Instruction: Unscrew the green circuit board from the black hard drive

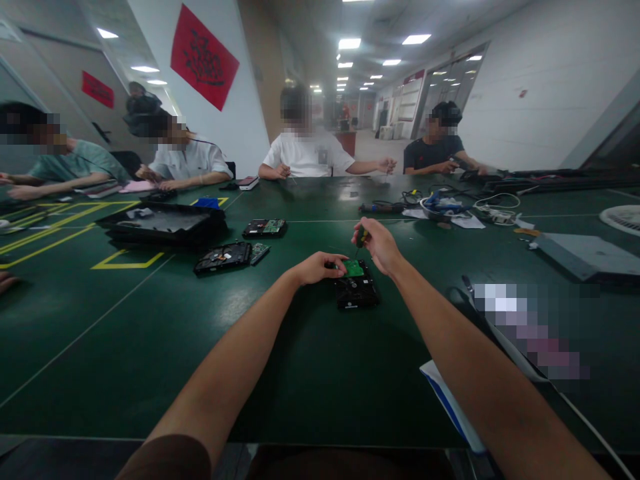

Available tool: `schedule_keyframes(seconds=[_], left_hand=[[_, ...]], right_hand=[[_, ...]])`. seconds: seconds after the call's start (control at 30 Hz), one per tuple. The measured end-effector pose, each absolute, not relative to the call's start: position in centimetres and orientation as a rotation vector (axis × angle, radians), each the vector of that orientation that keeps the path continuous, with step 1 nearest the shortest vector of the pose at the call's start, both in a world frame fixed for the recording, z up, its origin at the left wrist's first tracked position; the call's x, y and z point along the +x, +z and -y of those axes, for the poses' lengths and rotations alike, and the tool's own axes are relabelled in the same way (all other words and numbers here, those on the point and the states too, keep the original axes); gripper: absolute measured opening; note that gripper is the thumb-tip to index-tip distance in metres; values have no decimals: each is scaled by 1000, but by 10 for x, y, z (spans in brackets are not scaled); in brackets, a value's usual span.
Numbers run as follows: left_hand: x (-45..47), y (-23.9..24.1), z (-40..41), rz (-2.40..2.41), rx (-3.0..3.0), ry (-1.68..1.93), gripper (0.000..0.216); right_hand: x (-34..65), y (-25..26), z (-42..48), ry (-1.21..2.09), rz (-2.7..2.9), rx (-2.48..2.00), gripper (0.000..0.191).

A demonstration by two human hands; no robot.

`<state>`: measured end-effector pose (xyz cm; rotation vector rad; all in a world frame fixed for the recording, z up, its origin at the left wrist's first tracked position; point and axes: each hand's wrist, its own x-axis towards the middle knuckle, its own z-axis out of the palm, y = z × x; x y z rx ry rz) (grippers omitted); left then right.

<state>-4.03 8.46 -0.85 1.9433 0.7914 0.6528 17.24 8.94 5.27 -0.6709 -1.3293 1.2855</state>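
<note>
Hard drive [356, 295] lies flat on the bench [260, 373], straight ahead of the person, between the two forearms, its green circuit board [355, 268] facing up at the far end. The right hand [381, 245] has its grip closed around the green-and-yellow handle of a screwdriver [363, 236], which points down toward the board; whether its tip is seated in a screw is too small to tell. The left hand [320, 268] has its fingertips at the board's left side; I cannot tell whether that grip pinches the drive or merely presses on it.

The likeliest trouble, I judge, is the tip slipping: a tilted shaft or light pressure could let it ride out, chewing a screw head, scoring the board or jabbing the left fingers close by. The drive could also swivel under torque, since only those fingertips seem to steady it on the smooth surface. Any small screw that came free could roll away and be lost near the opened drive [215, 260] and loose circuit board [260, 253] to the left.
</note>
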Motion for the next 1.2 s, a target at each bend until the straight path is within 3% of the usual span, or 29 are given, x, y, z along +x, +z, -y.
schedule_keyframes(seconds=[0.13,0.43,0.67,1.07,1.2], left_hand=[[-40,-7,-83,-804,1958,639,21],[-39,-6,-83,-808,1948,639,19],[-40,-7,-84,-811,1953,645,17],[-40,-8,-84,-789,1931,652,21],[-40,-8,-84,-795,1950,656,20]], right_hand=[[172,51,-90,1326,1310,-625,37],[173,54,-89,1350,1288,-613,53],[175,50,-94,1253,1265,-707,37],[176,54,-91,1409,1181,-598,51],[177,52,-93,1327,1243,-665,42]])
